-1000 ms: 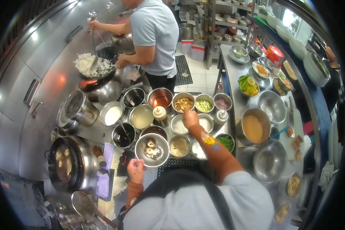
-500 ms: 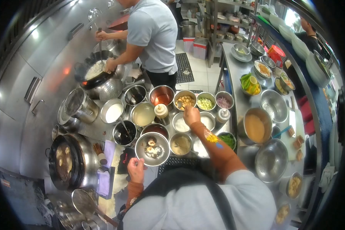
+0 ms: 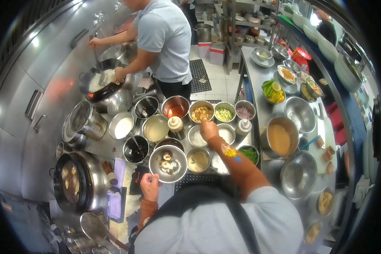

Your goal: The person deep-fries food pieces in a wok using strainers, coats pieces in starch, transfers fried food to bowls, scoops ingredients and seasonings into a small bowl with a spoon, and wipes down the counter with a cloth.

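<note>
My left hand (image 3: 150, 186) is closed on the near-left rim of a steel mixing bowl (image 3: 183, 170), which holds white powder and small pale-brown pieces. My right hand (image 3: 208, 130) is a fist at the near edge of a steel container of golden-brown chunks (image 3: 201, 113). It grips a spoon, whose handle is mostly hidden by the fingers. Beside that container stand one of chopped green pieces (image 3: 225, 114) and one of chopped purple onion (image 3: 244, 112). Tubs of white granules (image 3: 196, 136) lie below my right wrist.
Across the counter, a co-worker (image 3: 167, 42) stirs white food in a wok (image 3: 86, 82). Squeeze bottles (image 3: 175, 124) stand among the sauce pots. A pan of dark oil (image 3: 70, 182) is at left; steel bowls (image 3: 299, 174) and an orange-brown sauce pot (image 3: 280, 137) stand right.
My right fist stays at the container of golden-brown chunks while the spoon shifts among them. My left hand keeps the bowl in place. The co-worker's stirring tool has swung left in the wok.
</note>
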Available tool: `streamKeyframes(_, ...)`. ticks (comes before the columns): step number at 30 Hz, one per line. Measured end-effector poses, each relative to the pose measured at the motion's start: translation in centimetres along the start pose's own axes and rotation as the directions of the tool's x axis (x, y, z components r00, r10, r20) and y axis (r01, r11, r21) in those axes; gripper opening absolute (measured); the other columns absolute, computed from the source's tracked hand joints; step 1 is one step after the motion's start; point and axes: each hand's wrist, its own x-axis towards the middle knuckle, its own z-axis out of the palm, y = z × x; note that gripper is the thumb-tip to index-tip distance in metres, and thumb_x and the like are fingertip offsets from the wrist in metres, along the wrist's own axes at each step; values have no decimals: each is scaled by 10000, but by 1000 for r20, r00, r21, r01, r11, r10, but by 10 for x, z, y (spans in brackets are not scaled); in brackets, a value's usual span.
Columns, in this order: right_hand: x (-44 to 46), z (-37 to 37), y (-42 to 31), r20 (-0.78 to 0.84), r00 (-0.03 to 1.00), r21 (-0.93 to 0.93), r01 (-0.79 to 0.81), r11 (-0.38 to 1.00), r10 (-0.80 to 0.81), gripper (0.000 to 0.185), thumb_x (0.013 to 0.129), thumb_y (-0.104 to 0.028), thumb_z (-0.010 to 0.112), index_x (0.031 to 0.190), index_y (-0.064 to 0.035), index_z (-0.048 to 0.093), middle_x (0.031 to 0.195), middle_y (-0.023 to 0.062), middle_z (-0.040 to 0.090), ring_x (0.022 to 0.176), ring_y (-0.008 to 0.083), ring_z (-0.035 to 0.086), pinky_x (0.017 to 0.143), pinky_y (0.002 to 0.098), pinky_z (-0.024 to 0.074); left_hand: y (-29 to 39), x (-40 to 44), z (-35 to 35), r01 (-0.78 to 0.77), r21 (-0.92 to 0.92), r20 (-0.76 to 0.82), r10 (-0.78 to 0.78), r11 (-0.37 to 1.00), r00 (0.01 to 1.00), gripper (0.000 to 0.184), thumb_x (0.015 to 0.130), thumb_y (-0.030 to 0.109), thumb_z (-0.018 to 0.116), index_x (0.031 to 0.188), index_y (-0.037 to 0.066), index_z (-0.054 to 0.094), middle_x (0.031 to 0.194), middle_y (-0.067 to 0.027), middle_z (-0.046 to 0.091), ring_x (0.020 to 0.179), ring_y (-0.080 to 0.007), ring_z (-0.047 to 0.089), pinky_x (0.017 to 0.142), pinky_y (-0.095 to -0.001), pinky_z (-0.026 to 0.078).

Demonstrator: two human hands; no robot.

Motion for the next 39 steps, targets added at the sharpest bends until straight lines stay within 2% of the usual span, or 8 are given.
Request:
streamKeyframes(16,5,-7,5,-12,990,134,-138,981,141,129,836,-122,574,745,-36,604,690,240,603,677,435,598,621,510,485,2,4,6,10,8,26,-11,1000,1000,181,860,120,643,784,33,504,731,-44,567,561,-100,550,477,-238,484)
streamKeyframes(18,3,-8,6,-50,978,194,-189,963,202,112,834,-104,568,785,-27,633,659,182,629,596,340,628,575,430,506,1,1,6,17,-6,42,-17,1000,999,182,862,125,643,785,33,505,728,-41,563,568,-99,550,478,-237,485)
streamKeyframes(21,1,7,25,83,881,617,-413,669,466,176,876,-87,531,930,25,656,638,104,634,508,163,610,452,299,488,6,0,11,-8,25,39,7,1000,999,188,863,129,643,781,37,502,727,-39,559,569,-99,550,476,-234,484)
streamKeyframes(25,5,-35,9,294,699,762,-583,282,652,199,888,-82,514,943,53,650,642,118,626,487,162,595,418,283,474,5,1,14,7,5,51,-7,1000,999,192,862,130,645,779,36,500,730,-43,563,569,-101,553,474,-238,489)
streamKeyframes(28,6,13,55,93,838,584,-483,652,538,204,876,-87,510,866,45,665,595,118,623,463,174,602,435,292,489,5,0,16,14,16,58,-15,1000,998,194,859,124,647,775,33,498,732,-46,566,567,-103,555,473,-241,493)
streamKeyframes(31,17,12,47,94,806,454,-557,696,584,175,781,-136,558,768,-3,671,769,222,646,713,389,639,684,428,520,7,0,18,9,39,58,-11,999,998,181,858,116,642,771,39,504,726,-40,559,570,-96,543,467,-237,493)
streamKeyframes(34,23,31,47,-146,904,329,-340,881,403,238,851,-122,505,747,19,667,541,116,622,456,184,630,491,318,519,10,-1,19,4,22,46,-5,1000,999,166,856,107,637,768,45,510,713,-32,549,568,-89,530,459,-231,490)
streamKeyframes(39,27,22,33,-108,908,315,-355,880,404,226,816,-132,517,722,-4,677,582,148,631,544,269,647,581,362,530,6,-5,15,-2,-15,-1,2,1000,1000,189,848,107,647,766,28,497,710,-55,564,543,-110,554,458,-246,491)
